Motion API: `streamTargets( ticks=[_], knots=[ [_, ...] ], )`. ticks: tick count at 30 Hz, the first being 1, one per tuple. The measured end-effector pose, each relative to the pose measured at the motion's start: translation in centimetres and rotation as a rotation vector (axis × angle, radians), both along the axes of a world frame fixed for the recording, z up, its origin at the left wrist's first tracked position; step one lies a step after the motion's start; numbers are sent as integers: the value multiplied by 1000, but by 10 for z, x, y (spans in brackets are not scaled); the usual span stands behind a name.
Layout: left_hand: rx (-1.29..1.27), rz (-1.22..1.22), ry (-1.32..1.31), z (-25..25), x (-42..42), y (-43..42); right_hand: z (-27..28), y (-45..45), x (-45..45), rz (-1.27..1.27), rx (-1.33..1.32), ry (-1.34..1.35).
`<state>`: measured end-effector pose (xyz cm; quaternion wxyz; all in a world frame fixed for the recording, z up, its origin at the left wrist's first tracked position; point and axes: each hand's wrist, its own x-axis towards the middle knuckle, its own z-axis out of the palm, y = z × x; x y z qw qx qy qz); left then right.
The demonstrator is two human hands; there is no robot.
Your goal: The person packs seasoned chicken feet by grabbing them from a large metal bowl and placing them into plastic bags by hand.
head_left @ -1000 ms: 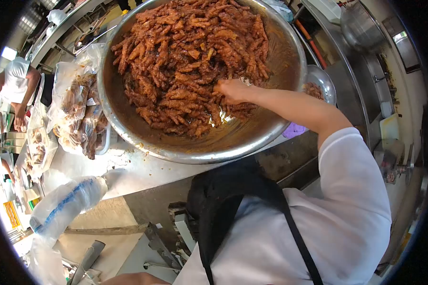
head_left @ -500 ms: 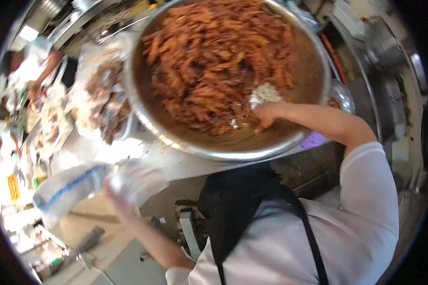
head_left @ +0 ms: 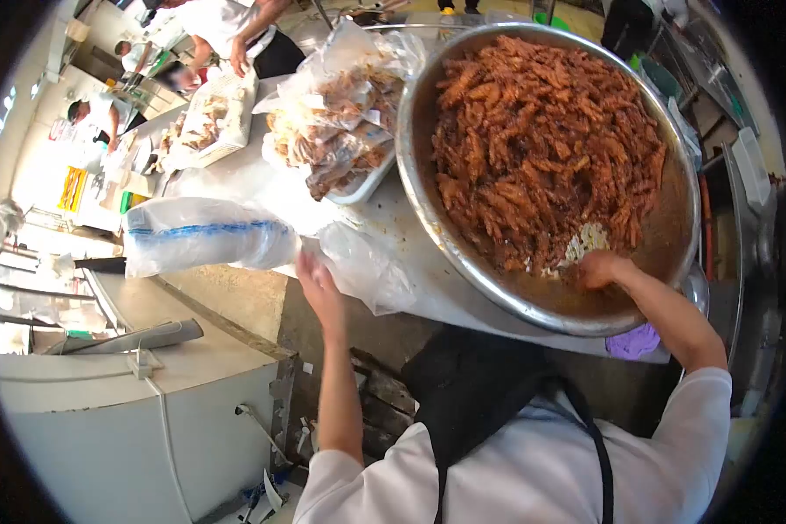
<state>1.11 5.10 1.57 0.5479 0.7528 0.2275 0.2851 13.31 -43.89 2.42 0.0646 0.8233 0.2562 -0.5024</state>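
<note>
A large metal bowl (head_left: 533, 312) holds a heap of reddish-brown, sauce-coated pieces (head_left: 541, 148) that look like chicken feet. Inside its near right wall is my right hand (head_left: 604, 269), fingers curled beside a clump of whitish bits (head_left: 588, 243). What lies within those fingers is hidden. At the table's near edge, my left hand (head_left: 319, 279) is closed at the edge of a loose clear plastic bag (head_left: 367, 266), its fingertips slightly blurred. Just left of that hand lies a long plastic-wrapped bundle with a blue stripe (head_left: 210, 234).
Clear bags of brownish pieces (head_left: 341, 113) fill a white tub (head_left: 367, 182) left of the bowl. Farther back stands a white crate (head_left: 231, 131). Purple cloth (head_left: 633, 342) sits under the bowl's near right side. Several people work at the far left; another stands at top right.
The camera view has turned, so bowl and table appear farther right. My right hand is still in the bowl by the whitish bits. My left hand stays between the bundle and loose bag.
</note>
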Motion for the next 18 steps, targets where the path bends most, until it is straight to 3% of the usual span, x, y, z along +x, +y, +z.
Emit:
streamTargets(
  ticks=[2,4,5,7,9,10,11,12,15,18],
  knots=[
    [215,-118,-32,-23,-45,-30,-1,6,-3,-44,43,19],
    [244,-137,240,-48,-64,-57,3,24,-8,-180,60,94],
    [363,-133,163,-86,-66,-53,-1,25,-10,-215,135,112],
    [330,14,414,-71,-59,-53,-2,34,-7,-262,292,151],
    [271,73,236,-78,-48,-37,18,55,-10,-250,476,194],
    [205,122,191,-77,-45,-32,6,64,-14,-165,217,8],
    [143,165,141,-76,-35,-23,-1,62,-12,-125,393,17],
    [82,200,100,-73,-30,-17,-9,61,-8,-122,406,20],
    [104,350,155,25,-15,-47,-26,52,-5,-105,445,-36],
    [505,-18,239,27,-16,-57,-9,63,-13,-69,361,-52]
  ],
)
